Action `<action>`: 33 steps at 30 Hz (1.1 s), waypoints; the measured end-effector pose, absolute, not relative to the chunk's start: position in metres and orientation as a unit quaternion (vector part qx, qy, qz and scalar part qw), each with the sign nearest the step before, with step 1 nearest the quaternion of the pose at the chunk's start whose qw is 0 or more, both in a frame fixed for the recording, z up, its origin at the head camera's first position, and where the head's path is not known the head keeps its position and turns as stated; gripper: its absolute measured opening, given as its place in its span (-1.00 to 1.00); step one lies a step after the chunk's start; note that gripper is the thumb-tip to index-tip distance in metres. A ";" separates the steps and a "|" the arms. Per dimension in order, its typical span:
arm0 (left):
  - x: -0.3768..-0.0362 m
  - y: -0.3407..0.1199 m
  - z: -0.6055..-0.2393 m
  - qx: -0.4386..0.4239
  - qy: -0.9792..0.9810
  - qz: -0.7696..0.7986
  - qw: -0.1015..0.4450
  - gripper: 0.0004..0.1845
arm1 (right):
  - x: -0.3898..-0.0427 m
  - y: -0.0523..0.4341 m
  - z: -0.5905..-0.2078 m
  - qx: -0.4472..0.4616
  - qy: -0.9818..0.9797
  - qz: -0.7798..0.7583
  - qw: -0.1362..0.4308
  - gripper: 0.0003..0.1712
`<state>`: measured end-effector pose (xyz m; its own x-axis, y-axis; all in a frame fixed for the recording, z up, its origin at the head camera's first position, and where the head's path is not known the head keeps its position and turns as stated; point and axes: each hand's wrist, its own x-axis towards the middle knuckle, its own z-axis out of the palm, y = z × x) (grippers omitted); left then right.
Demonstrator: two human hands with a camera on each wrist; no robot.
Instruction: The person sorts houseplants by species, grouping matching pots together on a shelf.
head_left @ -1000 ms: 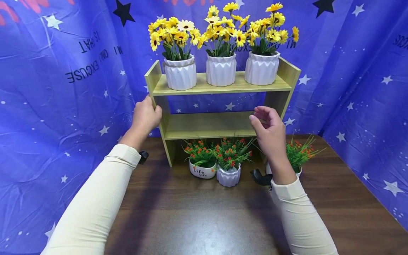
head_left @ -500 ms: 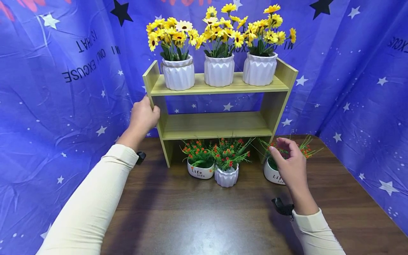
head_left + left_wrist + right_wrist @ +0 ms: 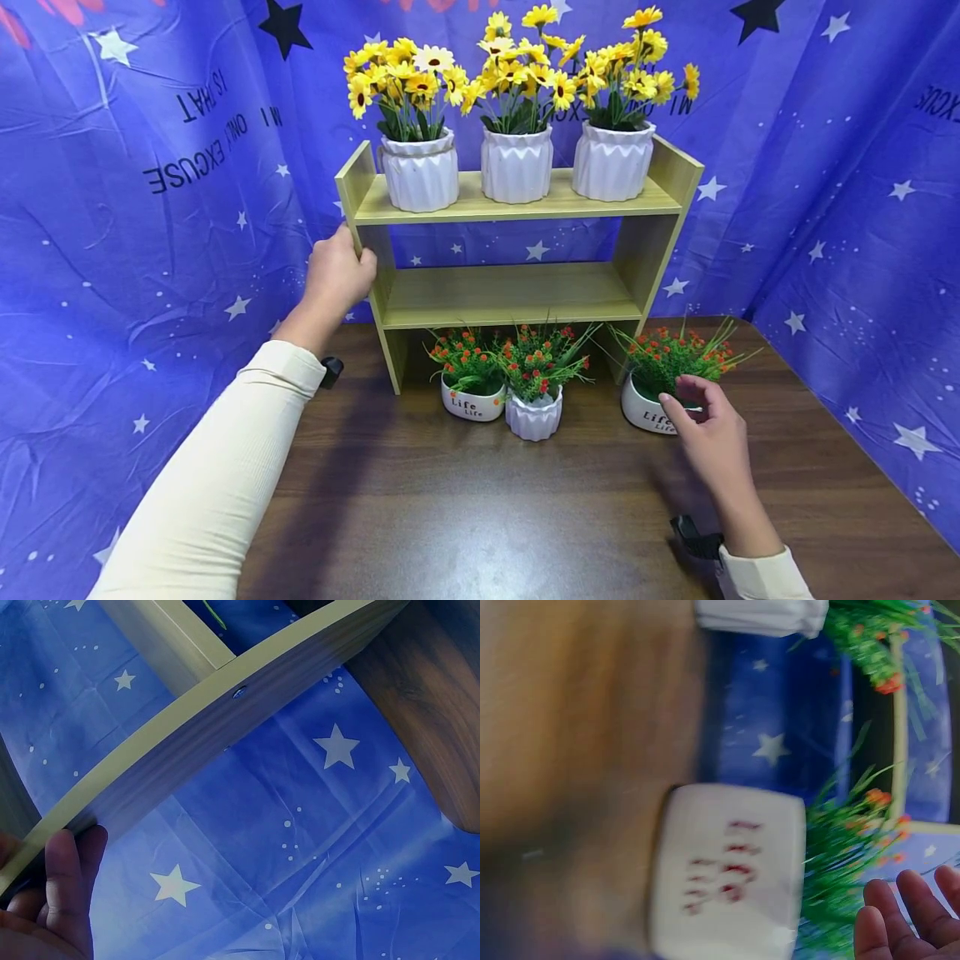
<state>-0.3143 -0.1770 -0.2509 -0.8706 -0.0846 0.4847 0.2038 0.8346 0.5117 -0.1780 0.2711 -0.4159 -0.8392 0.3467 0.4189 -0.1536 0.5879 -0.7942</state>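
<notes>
Head view showed the right hand (image 3: 712,433), fingers relaxed, at the white round "Life" pot of red-flowered greenery (image 3: 651,408); a low, level grip would suit, while the left hand (image 3: 337,275) gripped the pale wooden two-tier shelf (image 3: 510,296) beside it.

Pale wood shelf (image 3: 510,296); glossy white pot (image 3: 647,411).

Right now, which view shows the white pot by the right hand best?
The head view: the white pot stands whole and sharp on the table, right hand reaching beside it. The right wrist view shows it close but blurred. The left wrist view misses it.
</notes>
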 end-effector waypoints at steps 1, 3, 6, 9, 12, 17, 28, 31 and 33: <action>-0.314 -0.177 -0.251 -0.032 -0.924 -0.285 0.253 -0.76 | -0.178 0.274 -0.420 -0.063 -0.850 0.445 0.273 -0.55; -0.313 -0.177 -0.250 -0.032 -0.924 -0.284 0.254 -0.77 | -0.179 0.278 -0.428 -0.077 -0.855 0.438 0.268 -0.54; -0.313 -0.177 -0.249 -0.032 -0.924 -0.283 0.255 -0.77 | -0.182 0.285 -0.436 -0.098 -0.859 0.433 0.255 -0.50; -0.313 -0.177 -0.250 -0.032 -0.925 -0.282 0.254 -0.77 | -0.184 0.291 -0.442 -0.120 -0.859 0.432 0.246 -0.47; -0.314 -0.177 -0.251 -0.030 -0.926 -0.282 0.250 -0.76 | -0.185 0.296 -0.445 -0.138 -0.859 0.429 0.242 -0.43; -0.314 -0.177 -0.251 -0.030 -0.926 -0.284 0.249 -0.76 | -0.188 0.303 -0.448 -0.158 -0.860 0.424 0.237 -0.34; -0.313 -0.176 -0.250 -0.028 -0.928 -0.281 0.243 -0.75 | -0.199 0.315 -0.460 -0.163 -0.853 0.479 0.124 0.00; -0.313 -0.176 -0.250 -0.028 -0.927 -0.281 0.245 -0.75 | -0.203 0.316 -0.463 -0.160 -0.852 0.485 0.114 0.05; -0.313 -0.175 -0.251 -0.028 -0.927 -0.282 0.245 -0.74 | -0.205 0.316 -0.465 -0.158 -0.849 0.492 0.110 0.09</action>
<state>-0.3134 -0.1754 -0.2510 -0.8781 -0.0864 0.4705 0.1900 0.8397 0.5088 -0.2055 0.3160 -0.4646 -0.9257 0.3769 0.0313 0.1599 0.4649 -0.8708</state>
